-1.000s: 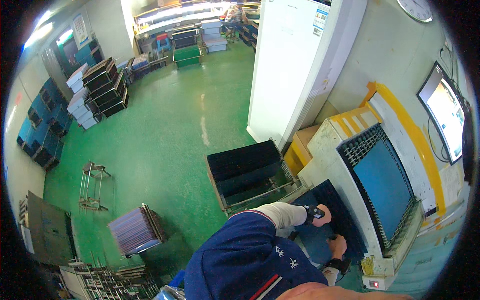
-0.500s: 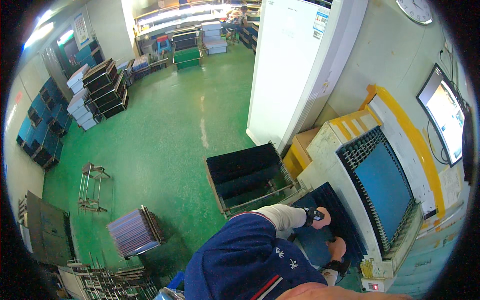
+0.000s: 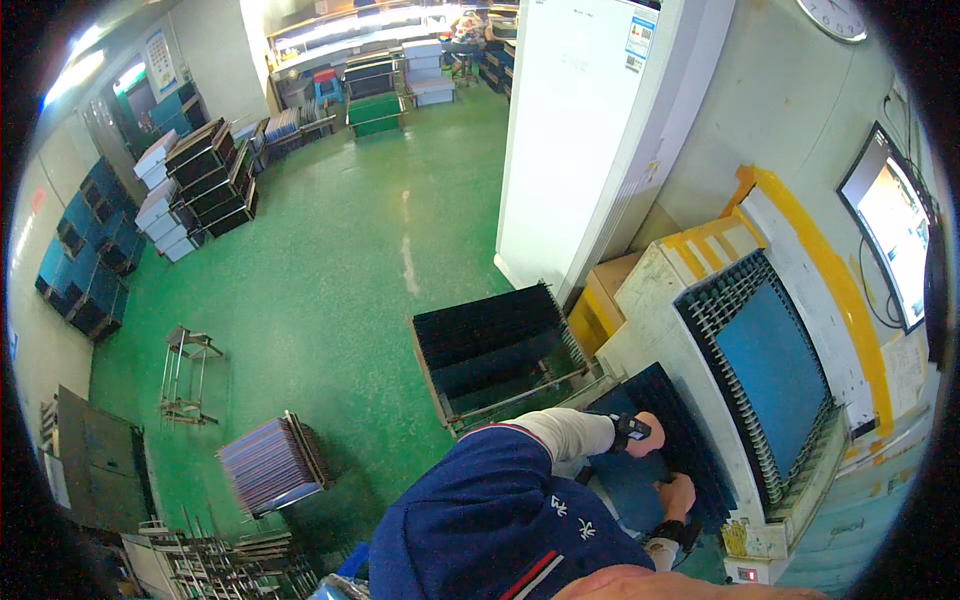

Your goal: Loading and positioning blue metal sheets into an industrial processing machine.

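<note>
A dark blue flat panel [image 3: 632, 492] is in front of me at the lower right, in both my hands. My left hand [image 3: 647, 438], with a dark band at its wrist, grips its upper edge; most of the fingers are hidden. Closer to me, my right hand [image 3: 677, 494] has curled fingers on the panel's right side. Several more dark panels [image 3: 690, 430] stand in a leaning row just beyond my hands. Left of these, a metal-framed rack [image 3: 428, 372] holds black panels on the floor.
A pale machine with a slotted frame [image 3: 700, 312] holds a blue panel at the right. Behind the rack stand a tall white cabinet [image 3: 570, 130] and a cardboard box [image 3: 600, 300]. A panel stack [image 3: 268, 463] and small metal stand [image 3: 186, 375] are on the green floor at left.
Both hands stay at the panel with barely any shift. The whole view has moved very slightly. Far back, a person near the bench has changed posture.
</note>
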Tool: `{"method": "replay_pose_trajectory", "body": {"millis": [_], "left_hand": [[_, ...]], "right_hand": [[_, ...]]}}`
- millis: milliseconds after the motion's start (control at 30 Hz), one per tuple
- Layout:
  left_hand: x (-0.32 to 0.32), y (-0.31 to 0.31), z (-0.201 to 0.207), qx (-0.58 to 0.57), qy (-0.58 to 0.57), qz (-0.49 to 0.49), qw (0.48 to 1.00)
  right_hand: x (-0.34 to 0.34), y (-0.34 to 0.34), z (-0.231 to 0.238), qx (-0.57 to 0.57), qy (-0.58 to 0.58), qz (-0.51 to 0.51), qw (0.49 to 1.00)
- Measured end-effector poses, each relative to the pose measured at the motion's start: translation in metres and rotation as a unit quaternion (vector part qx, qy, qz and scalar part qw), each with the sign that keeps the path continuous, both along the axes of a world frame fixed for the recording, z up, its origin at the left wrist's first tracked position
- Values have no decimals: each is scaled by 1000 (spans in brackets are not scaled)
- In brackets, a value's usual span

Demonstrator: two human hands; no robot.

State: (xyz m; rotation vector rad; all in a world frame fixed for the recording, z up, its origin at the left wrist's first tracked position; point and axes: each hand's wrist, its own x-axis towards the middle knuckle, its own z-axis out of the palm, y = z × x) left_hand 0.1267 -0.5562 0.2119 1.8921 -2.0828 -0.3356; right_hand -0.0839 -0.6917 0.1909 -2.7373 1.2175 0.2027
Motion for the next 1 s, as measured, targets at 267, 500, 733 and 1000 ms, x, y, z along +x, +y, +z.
{"method": "replay_pose_trajectory", "body": {"millis": [267,500,733,1000], "left_hand": [[2,-1,-1,3,16,-4,1000],[4,-1,0,3,19,-5,1000],[5,-2,0,3,20,-7,1000],[4,-1,2,1,17,-7,1000]], "right_hand": [[7,3,10,-2,26,-7,1000],[10,5,17,1,36,-10,999],[12,9,24,0,43,-8,999],[10,4,15,-11,26,9,1000]]}}
